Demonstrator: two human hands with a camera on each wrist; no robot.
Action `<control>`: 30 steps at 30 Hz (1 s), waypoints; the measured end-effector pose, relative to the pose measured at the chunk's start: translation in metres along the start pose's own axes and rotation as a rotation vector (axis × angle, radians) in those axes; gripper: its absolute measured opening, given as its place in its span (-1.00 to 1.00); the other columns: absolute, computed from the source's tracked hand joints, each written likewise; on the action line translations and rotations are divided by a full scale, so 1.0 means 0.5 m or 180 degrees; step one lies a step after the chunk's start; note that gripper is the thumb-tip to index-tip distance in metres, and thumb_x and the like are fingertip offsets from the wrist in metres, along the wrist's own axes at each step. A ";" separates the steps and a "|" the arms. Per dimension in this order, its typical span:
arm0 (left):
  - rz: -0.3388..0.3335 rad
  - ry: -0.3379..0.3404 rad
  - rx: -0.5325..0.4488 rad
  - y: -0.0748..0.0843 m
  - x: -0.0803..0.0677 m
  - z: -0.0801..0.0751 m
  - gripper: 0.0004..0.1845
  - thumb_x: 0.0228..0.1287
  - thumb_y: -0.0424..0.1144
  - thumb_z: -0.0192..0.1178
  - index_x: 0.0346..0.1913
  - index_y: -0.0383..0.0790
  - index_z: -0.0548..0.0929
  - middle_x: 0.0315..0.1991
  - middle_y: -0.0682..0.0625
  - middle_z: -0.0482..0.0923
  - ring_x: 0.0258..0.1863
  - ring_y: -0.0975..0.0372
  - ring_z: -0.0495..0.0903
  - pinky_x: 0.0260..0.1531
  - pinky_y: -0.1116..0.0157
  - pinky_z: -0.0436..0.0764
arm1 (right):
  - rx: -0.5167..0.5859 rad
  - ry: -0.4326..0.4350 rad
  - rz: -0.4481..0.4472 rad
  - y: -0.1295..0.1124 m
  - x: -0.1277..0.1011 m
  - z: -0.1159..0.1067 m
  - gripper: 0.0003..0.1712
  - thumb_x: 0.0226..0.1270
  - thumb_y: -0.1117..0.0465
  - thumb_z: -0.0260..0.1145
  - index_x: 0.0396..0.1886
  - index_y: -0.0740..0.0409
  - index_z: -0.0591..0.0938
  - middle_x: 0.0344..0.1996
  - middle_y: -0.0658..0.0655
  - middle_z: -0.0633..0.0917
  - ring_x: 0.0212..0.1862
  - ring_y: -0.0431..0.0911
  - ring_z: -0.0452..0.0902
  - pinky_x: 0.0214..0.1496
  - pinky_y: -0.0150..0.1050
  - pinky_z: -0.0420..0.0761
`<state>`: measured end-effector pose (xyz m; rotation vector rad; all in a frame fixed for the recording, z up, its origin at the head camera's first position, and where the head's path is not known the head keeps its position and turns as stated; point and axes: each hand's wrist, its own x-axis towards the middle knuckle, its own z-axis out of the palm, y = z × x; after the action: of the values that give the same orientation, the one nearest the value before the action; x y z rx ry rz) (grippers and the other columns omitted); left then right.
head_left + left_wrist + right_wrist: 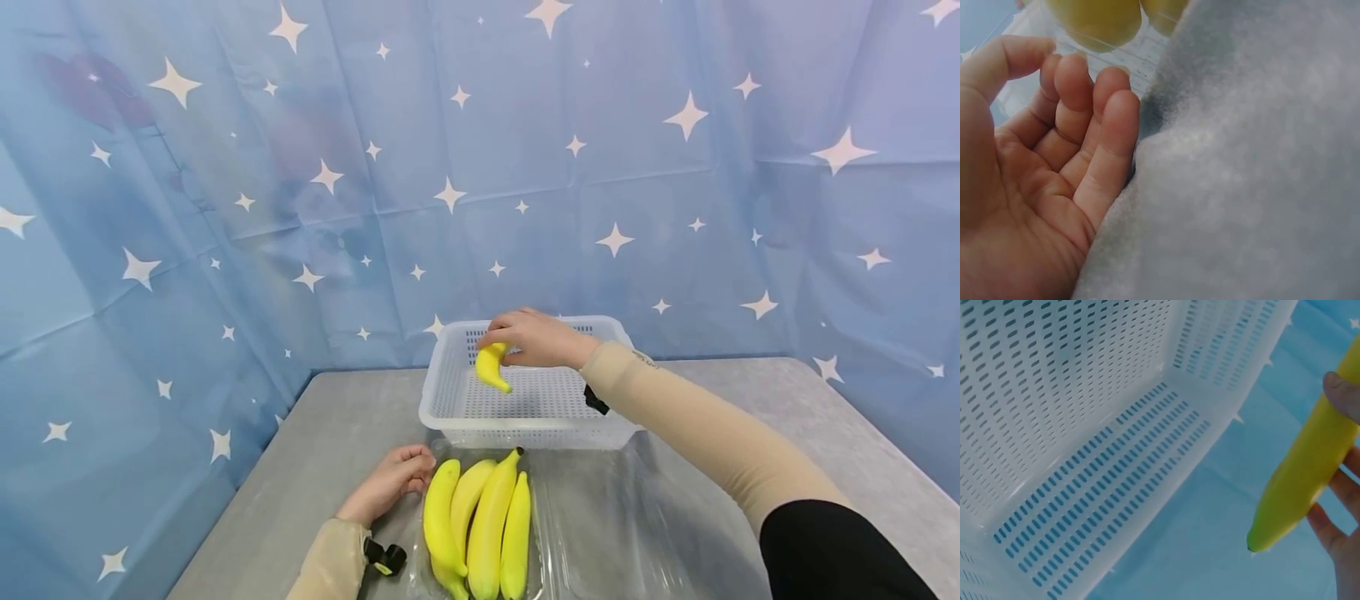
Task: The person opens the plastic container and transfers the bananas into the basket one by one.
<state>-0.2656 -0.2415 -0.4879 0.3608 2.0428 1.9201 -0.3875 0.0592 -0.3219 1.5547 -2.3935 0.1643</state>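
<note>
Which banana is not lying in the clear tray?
The banana that the right hand holds above the white basket; the other four bananas lie side by side in the clear tray.

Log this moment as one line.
right hand: holds banana over basket | left hand: rests on table beside bananas

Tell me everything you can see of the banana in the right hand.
The banana is plain yellow, smooth and unmarked, gently curved, with a small dark-green tip pointing down. It looks glossy, whether real or plastic I cannot tell. The right hand holds its upper end, fingers and thumb curled round it, so it hangs in the air above the white perforated basket, touching nothing else. The basket looks empty beneath it.
</note>
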 end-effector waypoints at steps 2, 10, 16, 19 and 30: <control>-0.0020 0.0010 0.0002 -0.002 0.001 0.000 -0.89 0.34 -0.32 0.11 -0.36 -0.22 0.55 -0.52 0.00 0.48 -0.53 0.27 0.48 -0.46 0.38 0.57 | 0.0024 -0.0019 0.0080 0.005 -0.001 0.003 -0.48 0.16 0.21 0.48 0.14 -0.17 0.62 -0.01 -0.03 0.60 0.05 -0.08 0.49 0.11 -0.03 0.44; -0.0008 0.0022 0.0002 -0.004 0.003 0.000 -0.88 0.34 -0.30 0.11 -0.37 -0.21 0.55 -0.53 0.01 0.47 -0.55 0.28 0.47 -0.46 0.37 0.57 | 0.0034 -0.0024 0.0247 0.025 0.003 0.021 -0.48 0.14 0.18 0.49 0.13 -0.19 0.62 -0.01 -0.04 0.60 0.05 -0.09 0.49 0.15 0.05 0.43; -0.0039 0.0019 -0.0012 -0.005 0.002 0.000 -0.87 0.35 -0.28 0.10 -0.37 -0.21 0.55 -0.53 0.01 0.48 -0.54 0.27 0.48 -0.45 0.36 0.57 | 0.0030 -0.0138 0.0258 0.029 0.010 0.038 -0.49 0.16 0.18 0.48 0.14 -0.17 0.62 -0.01 -0.05 0.60 0.04 -0.11 0.49 0.15 0.02 0.42; -0.0064 0.0022 -0.0034 -0.007 0.002 0.000 -0.88 0.34 -0.28 0.11 -0.37 -0.20 0.55 -0.53 0.02 0.49 -0.53 0.27 0.48 -0.46 0.37 0.56 | 0.0018 -0.0152 0.0252 0.030 0.012 0.043 -0.47 0.15 0.19 0.49 0.15 -0.17 0.62 0.00 -0.05 0.60 0.06 -0.09 0.49 0.18 0.05 0.41; -0.0062 0.0017 -0.0023 0.000 0.002 0.000 -0.88 0.34 -0.34 0.09 -0.38 -0.23 0.53 -0.52 -0.01 0.46 -0.54 0.26 0.45 -0.46 0.37 0.57 | 0.0018 -0.0259 0.0335 0.041 0.010 0.055 -0.49 0.17 0.17 0.47 0.15 -0.15 0.61 0.00 0.00 0.60 0.06 -0.06 0.50 0.20 0.05 0.41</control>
<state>-0.2665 -0.2410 -0.4880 0.3333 2.0347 1.9186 -0.4130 0.0564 -0.3456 1.4651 -2.5415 0.1319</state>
